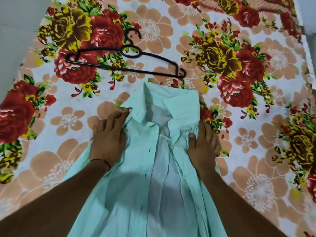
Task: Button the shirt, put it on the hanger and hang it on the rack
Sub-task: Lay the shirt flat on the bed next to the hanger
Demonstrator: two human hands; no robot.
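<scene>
A big flowery sheet (256, 142) covers the whole place. It has red, yellow and peach flowers on it.

A light green shirt (133, 194) lies flat on the sheet, in the middle and close to the person. Its collar (171, 98) points away from the person. The front is open, so the pale inside shows down the middle.

A black hanger (130, 70) lies flat on the sheet just past the collar. It does not touch the shirt.

The left hand (107, 139) rests on the shirt's left shoulder, with its fingers stretched to the cloth edge. Its thumb is hidden by the cloth, so I cannot tell if it pinches the shirt.

The right hand (203, 147) lies flat at the shirt's right edge, not grabbing. Its thumb (192, 136) presses on the cloth and its fingers lie on the sheet.

A thin dark band (102, 161) goes round the left wrist.

A small white button (172, 147) sits on the right front strip, not done up.
</scene>
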